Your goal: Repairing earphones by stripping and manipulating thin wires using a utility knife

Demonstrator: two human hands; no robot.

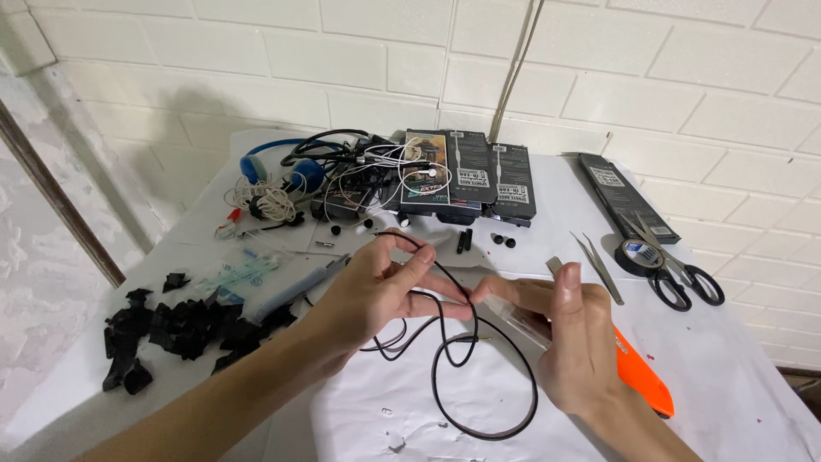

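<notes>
Black cable (479, 342) loops downward from left hand (376, 291).

Scissors (680, 278) right of tweezers (599, 265), boxes (466, 175) behind cable (479, 368).

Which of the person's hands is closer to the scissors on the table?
The right hand. It sits just left of the black-handled scissors; the left hand is farther off, across the black cable.
</notes>
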